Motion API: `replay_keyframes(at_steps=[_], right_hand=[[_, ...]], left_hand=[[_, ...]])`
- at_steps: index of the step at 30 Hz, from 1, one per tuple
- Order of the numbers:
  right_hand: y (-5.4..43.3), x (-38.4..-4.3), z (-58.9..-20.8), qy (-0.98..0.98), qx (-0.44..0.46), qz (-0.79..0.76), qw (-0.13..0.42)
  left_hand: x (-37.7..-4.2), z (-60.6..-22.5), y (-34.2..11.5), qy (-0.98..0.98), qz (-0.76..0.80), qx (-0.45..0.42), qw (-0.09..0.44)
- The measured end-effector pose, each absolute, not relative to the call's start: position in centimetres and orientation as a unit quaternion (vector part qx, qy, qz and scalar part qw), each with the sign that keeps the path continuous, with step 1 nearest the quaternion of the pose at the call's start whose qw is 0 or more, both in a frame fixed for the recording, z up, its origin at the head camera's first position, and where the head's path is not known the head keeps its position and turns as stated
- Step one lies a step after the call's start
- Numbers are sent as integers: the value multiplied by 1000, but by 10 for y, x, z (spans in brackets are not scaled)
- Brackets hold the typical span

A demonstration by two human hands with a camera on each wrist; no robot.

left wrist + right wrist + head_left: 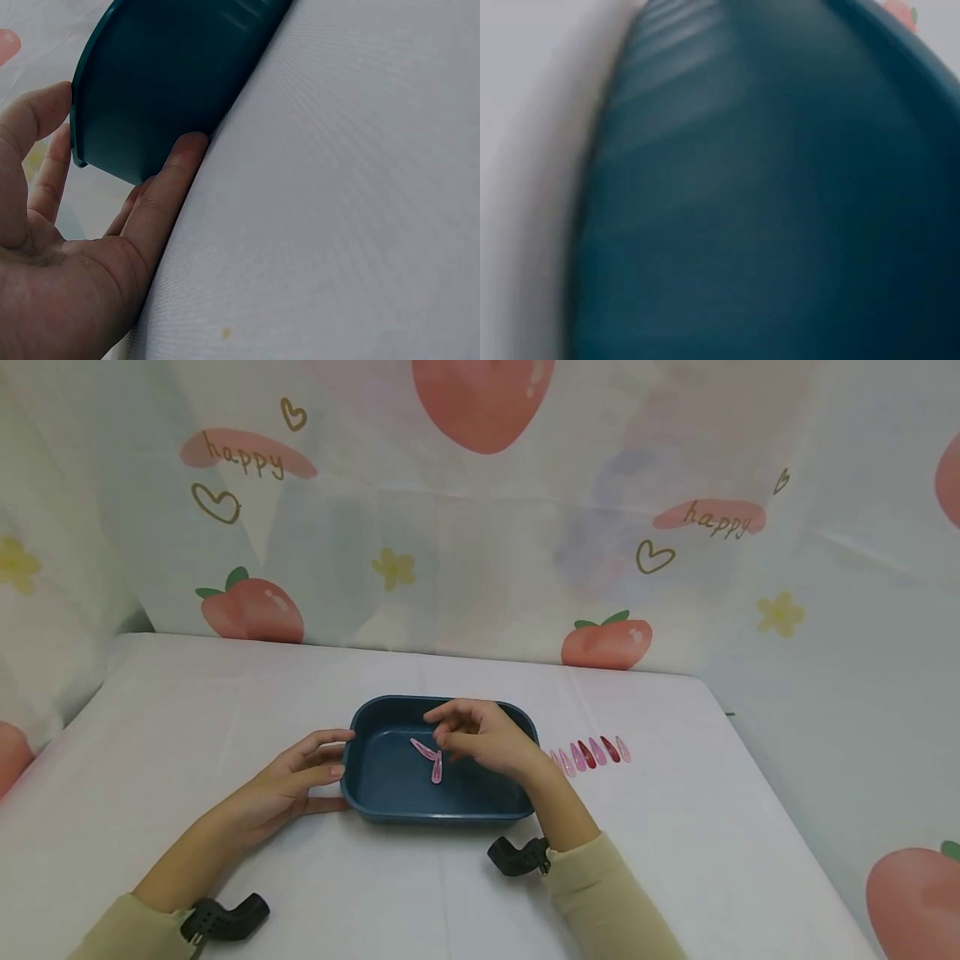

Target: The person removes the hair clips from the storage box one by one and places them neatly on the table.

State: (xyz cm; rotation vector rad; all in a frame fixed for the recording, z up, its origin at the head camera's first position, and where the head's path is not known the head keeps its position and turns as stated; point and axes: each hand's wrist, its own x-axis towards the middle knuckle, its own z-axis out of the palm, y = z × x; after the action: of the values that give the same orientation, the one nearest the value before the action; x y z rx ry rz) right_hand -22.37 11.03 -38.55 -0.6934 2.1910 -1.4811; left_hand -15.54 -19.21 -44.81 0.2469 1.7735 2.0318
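Note:
A dark blue rectangular tray (480, 802) sits on the white-covered table, with two pink snap hair clips (437, 768) lying inside it, their ends meeting. My left hand (288, 783) rests fairly straight fingers against the tray's left end. In the left wrist view, fingertips of this hand (82, 247) touch the tray's rim and its outer wall near the table. Over the tray, my right hand (487, 737) hovers with loosely bent fingers, just right of the clips; I see nothing held in it. The right wrist view is blurred and shows mostly the tray (727, 195), no fingers.
Right of the tray, several pink and red snap hair clips (598, 752) lie side by side in a row, partly behind the right forearm. A printed cloth backdrop (465, 568) hangs behind the table. Each wrist carries a black camera mount (228, 918).

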Motion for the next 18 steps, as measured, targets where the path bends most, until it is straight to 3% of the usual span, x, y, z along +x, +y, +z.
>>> replay_keyframes(at_steps=[8, 18], right_hand=[[105, -224, -401, 806, -247, -499, 203], [101, -216, -405, 897, -268, -323, 141]], left_hand=[[-158, -451, -193, 644, 731, 79, 213], [-156, -450, -193, 635, 737, 79, 218]])
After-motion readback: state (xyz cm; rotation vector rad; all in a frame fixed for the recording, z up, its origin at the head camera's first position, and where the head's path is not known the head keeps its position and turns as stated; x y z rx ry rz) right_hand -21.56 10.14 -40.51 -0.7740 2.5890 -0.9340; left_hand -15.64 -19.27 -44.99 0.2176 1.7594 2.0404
